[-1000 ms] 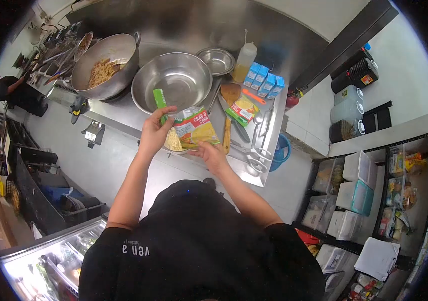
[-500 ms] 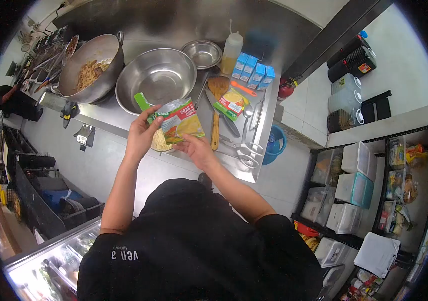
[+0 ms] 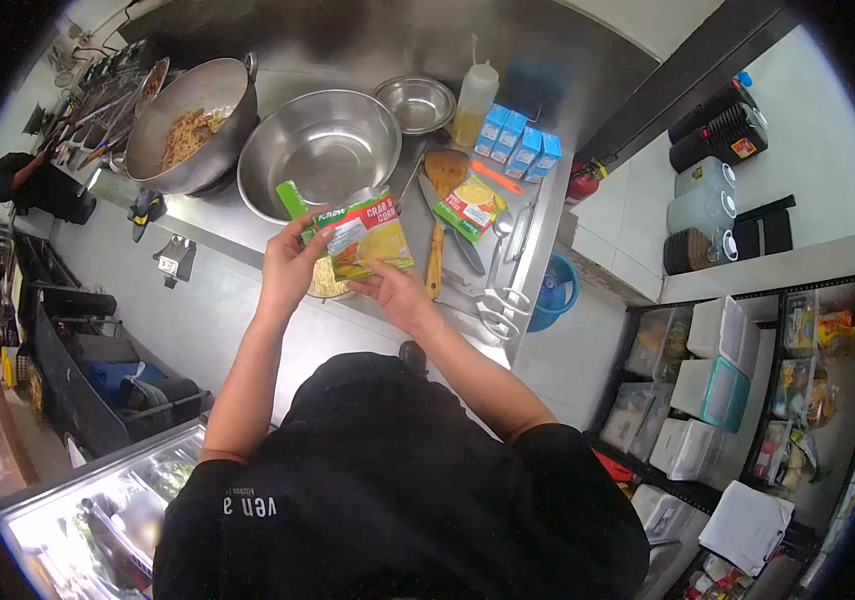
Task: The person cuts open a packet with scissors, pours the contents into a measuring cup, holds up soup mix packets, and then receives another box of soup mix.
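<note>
A packet of crab and corn soup mix [image 3: 371, 235] is held up between both hands, its printed front facing me. My left hand [image 3: 293, 262] pinches its left side, with the thumb on the front. At the lower edge, my right hand [image 3: 394, 296] grips the packet with thumb and fingers. A green strip [image 3: 291, 198] sticks up behind the packet's top left corner. Just below the packet, partly hidden, is a bowl of pale shreds [image 3: 326, 279]. Behind the packet stands a large steel bowl [image 3: 319, 140].
A wok of noodles [image 3: 192, 135] stands left. Rightward lie a second soup packet [image 3: 470, 206], wooden spatula [image 3: 444, 172], scissors [image 3: 497, 308], blue cartons [image 3: 522, 145] and an oil bottle [image 3: 474, 100]. A small steel bowl [image 3: 415, 104] sits behind. Another person [image 3: 37, 185] is far left.
The packet has tilted slightly in my hands, and its front shows less glare. The whole view has shifted a little; both hands keep their hold.
</note>
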`<state>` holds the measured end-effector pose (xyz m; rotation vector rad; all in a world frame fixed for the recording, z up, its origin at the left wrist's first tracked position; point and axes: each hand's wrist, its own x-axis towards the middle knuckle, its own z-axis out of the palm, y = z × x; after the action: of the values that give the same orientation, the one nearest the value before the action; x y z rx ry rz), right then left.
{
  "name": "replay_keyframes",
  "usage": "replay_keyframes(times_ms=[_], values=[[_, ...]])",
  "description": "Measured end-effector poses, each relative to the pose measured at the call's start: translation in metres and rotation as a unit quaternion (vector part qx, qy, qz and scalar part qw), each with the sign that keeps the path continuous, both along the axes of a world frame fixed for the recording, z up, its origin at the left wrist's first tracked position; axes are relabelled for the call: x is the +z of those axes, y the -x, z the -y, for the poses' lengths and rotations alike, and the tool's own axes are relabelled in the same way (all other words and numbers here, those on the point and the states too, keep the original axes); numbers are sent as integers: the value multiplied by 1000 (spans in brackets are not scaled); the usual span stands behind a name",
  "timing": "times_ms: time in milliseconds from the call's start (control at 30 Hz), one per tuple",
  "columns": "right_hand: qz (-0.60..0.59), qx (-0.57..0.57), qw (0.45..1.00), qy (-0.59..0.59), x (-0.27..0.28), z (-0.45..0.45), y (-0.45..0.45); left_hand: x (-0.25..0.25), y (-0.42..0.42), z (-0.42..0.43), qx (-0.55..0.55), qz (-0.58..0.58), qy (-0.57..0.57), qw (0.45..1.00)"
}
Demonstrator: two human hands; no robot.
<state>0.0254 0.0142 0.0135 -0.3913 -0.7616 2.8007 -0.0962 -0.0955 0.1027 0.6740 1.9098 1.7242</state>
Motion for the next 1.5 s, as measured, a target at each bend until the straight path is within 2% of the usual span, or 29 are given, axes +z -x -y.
replay_keyframes(times_ms=[233,267,433,467,500,567,600,633,700,800,933,1133,1333,1400,1500], values=[[-5,27,999,-20,1,1,1,-7,0,1,72,-32,-11,997],[-12,38,999,-18,1,1,1,-15,4,4,101,-58,20,993],[49,78,989,-113,6,14,9,-20,7,14,192,-165,54,966],[69,83,982,-153,10,17,10,-26,9,19,204,-114,31,972],[75,97,974,-190,16,19,11,-38,14,21,223,-120,-11,967],[85,130,957,-245,18,25,14,-29,11,29,270,-130,32,954],[90,149,948,-265,17,30,18,-10,4,34,300,-177,63,935],[78,141,944,-287,18,36,20,-15,6,39,317,-130,69,937],[46,136,939,-312,14,46,27,13,-4,47,352,-114,-10,929],[13,151,930,-334,4,61,38,17,-1,70,387,-168,10,907],[-9,166,909,-382,15,78,50,10,9,94,413,-210,-13,886],[-44,233,895,-377,42,104,57,16,14,121,446,-236,-39,863],[-58,256,891,-370,45,109,64,10,17,135,405,-205,-70,888],[-54,256,893,-366,49,111,66,2,20,137,361,-132,-129,914],[-39,251,899,-358,48,113,69,10,14,141,348,-169,-72,920]])
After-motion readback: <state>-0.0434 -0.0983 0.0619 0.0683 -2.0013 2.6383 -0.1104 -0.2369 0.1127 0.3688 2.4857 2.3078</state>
